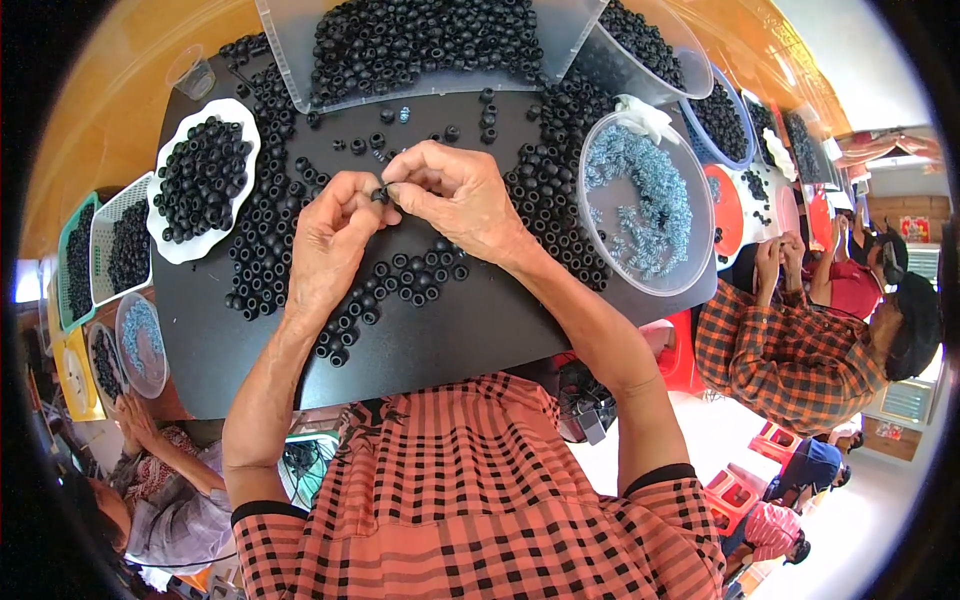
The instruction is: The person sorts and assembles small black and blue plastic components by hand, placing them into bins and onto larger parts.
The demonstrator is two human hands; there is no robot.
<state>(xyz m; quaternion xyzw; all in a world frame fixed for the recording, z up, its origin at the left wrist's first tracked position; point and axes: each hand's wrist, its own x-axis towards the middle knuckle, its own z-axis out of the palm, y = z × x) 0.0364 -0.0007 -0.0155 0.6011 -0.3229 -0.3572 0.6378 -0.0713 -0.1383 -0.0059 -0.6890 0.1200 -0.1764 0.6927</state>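
Note:
My left hand (338, 222) and my right hand (452, 192) meet above the dark table (480, 325), fingertips pinched together. Between the left thumb and fingers sits a small black ring-shaped part (380, 195) with a hole in it. The right thumb and forefinger press close beside its top; whether they pinch a separate small piece is too fine to make out. Loose black ring-shaped parts (415, 275) lie on the table just below the hands, and larger heaps of them spread on both sides.
A clear bin (430, 100) of black parts stands at the back. On the left is a white scalloped plate (172, 250) of them; on the right, a round clear tub (665, 285) holds small bluish clear pieces. People sit working at both sides, one in an orange checked shirt (780, 350).

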